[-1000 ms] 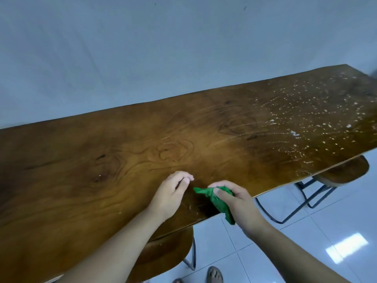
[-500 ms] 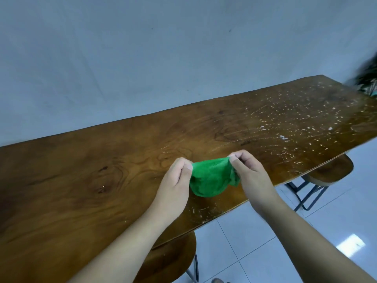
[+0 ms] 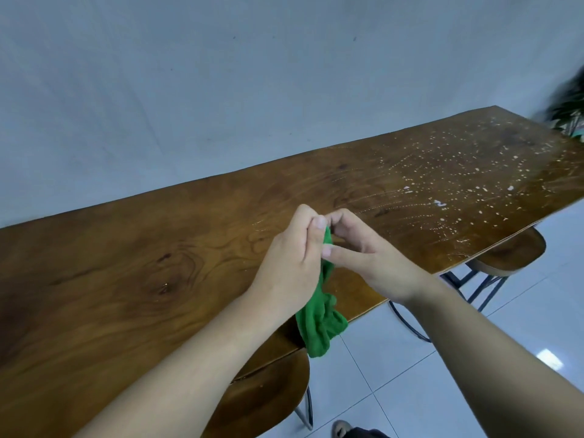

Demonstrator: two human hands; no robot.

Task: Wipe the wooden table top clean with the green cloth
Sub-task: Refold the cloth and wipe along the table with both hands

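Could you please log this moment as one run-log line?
left hand: holds green cloth | right hand: pinches cloth top | wooden table top: white specks unwiped

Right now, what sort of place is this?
Likely a café or shared dining room, can't be sure: long wooden table against a plain wall, wooden stools with metal legs tucked underneath, white tiled floor.

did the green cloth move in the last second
Yes. The green cloth has risen from the near edge of the table; left hand and right hand now pinch its top above the wood.
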